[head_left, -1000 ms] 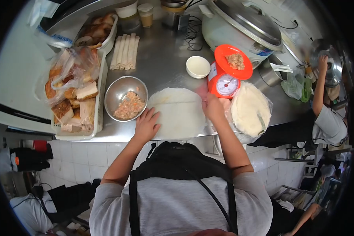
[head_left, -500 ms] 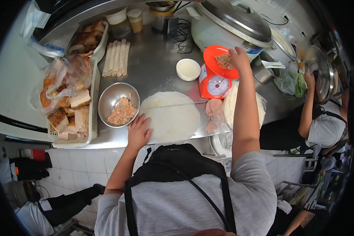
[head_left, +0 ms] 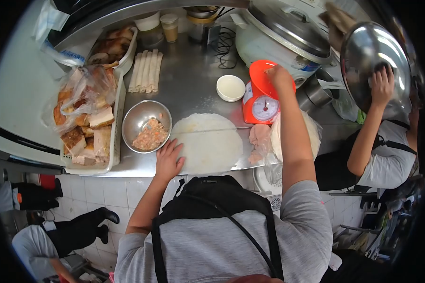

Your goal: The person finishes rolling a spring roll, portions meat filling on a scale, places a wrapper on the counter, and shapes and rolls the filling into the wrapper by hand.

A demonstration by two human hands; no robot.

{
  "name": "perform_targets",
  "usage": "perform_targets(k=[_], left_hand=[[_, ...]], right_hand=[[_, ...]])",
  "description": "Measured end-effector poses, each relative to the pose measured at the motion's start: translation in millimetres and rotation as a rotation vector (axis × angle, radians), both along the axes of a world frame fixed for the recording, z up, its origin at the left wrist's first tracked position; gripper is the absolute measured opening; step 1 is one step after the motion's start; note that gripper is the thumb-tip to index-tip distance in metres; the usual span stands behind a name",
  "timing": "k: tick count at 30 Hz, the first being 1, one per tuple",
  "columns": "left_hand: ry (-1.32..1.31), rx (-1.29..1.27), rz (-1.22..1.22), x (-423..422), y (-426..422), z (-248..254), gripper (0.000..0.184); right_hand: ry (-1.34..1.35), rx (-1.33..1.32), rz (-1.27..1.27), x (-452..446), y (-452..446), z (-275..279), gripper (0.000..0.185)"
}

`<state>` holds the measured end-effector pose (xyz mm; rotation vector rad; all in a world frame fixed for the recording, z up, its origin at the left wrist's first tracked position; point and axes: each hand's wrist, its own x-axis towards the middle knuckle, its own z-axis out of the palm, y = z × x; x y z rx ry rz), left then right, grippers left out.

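My left hand (head_left: 169, 160) lies open, fingers spread, on the near left edge of a thin round wrapper sheet (head_left: 208, 144) on the steel table. Left of it stands a steel bowl (head_left: 133, 123) with pinkish minced filling (head_left: 151, 135) inside. My right hand (head_left: 279, 78) is closed over the red plate (head_left: 259, 70) of a kitchen scale (head_left: 248, 112). Its fingers curl round the minced filling, mostly hidden by the hand. A stack of pale round sheets (head_left: 304, 137) in plastic sits under my right forearm, beside a pink cloth-like piece (head_left: 259, 137).
A white basket (head_left: 114, 151) of roasted meat pieces (head_left: 99, 118) stands at left. Several pale rolls (head_left: 145, 70) lie behind the bowl. A white bowl (head_left: 230, 88) sits beside the scale, before a large lidded cooker (head_left: 264, 52). At right a co-worker's hand (head_left: 382, 85) holds a big metal lid (head_left: 359, 52).
My right hand has closed over the filling on the scale's plate, where red surface now shows. My left hand stays on the sheet. The co-worker's lid has swung up and left.
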<state>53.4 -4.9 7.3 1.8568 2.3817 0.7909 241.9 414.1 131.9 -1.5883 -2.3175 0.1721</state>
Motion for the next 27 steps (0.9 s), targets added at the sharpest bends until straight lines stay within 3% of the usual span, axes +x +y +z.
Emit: perform_targets(k=[2,4,7,10,12,14,18,21,24,27], left_hand=[[-0.002,0.021,-0.007,-0.3,-0.5,0.1,0.045],[-0.003,0.033,-0.015,-1.1,0.7,0.7,0.045],[-0.017,0.014,-0.011,-0.7,-0.4,1.0,0.046],[-0.034,-0.014,-0.005,-1.8,-1.1,-0.4,0.046],[-0.027,0.003,-0.016,-2.5,0.0,-1.1,0.046],[-0.038,0.008,-0.013,-3.0,-0.2,-3.6,0.047],[-0.08,-0.045,0.019,-1.7,5.6,2.1,0.056],[-0.077,-0.075,-0.007,10.1,21.1,16.7,0.067],[-0.078,-0.046,-0.127,21.2,38.2,18.0,0.073],[-0.113,-0.017,-0.182,26.7,55.4,17.1,0.075]], right_hand=[[0.414,-0.517,0.035,17.8,-13.3,39.0,0.023],[0.994,-0.781,0.132,34.6,-6.6,33.5,0.02],[1.236,-0.992,0.316,36.7,-54.7,57.2,0.022],[1.187,-1.057,0.421,12.1,-113.2,42.6,0.026],[0.846,-1.129,0.545,-2.1,-137.1,5.7,0.031],[0.502,-1.17,0.478,-21.8,-175.6,-13.7,0.033],[0.352,-1.355,0.356,-57.0,-224.6,-71.8,0.043],[0.357,-1.009,0.327,-58.5,-238.8,-87.3,0.052],[0.373,-0.656,0.535,-34.5,-225.4,-102.7,0.062],[0.231,-0.536,0.684,-14.0,-233.8,-91.8,0.068]])
